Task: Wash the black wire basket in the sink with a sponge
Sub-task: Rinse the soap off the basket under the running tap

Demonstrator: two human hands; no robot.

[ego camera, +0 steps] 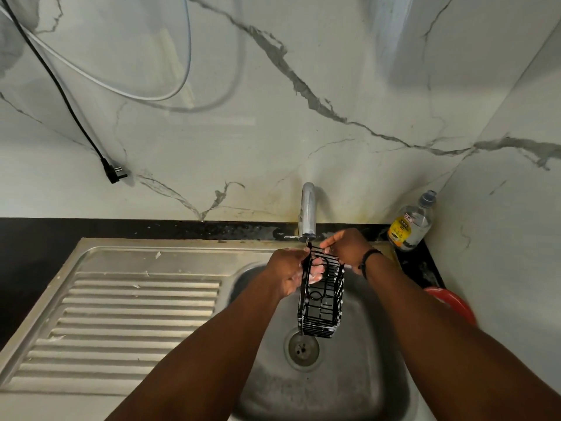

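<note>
The black wire basket (pixel 322 302) hangs upright over the steel sink (pixel 358 378), just under the faucet spout (pixel 307 211). A thin stream of water runs onto its top edge. My left hand (pixel 288 273) grips the basket's upper left side, fingers curled through the wires. My right hand (pixel 346 247) holds the top right rim, with a dark band on its wrist. White foam clings to the basket's wires and to my left fingers. No sponge shows in view.
A ribbed steel drainboard (pixel 121 317) lies left of the bowl, and the drain (pixel 302 347) sits below the basket. A clear bottle with a yellow label (pixel 413 223) stands in the back right corner. A red bowl (pixel 452 302) peeks out at right. A black plug (pixel 113 173) hangs on the marble wall.
</note>
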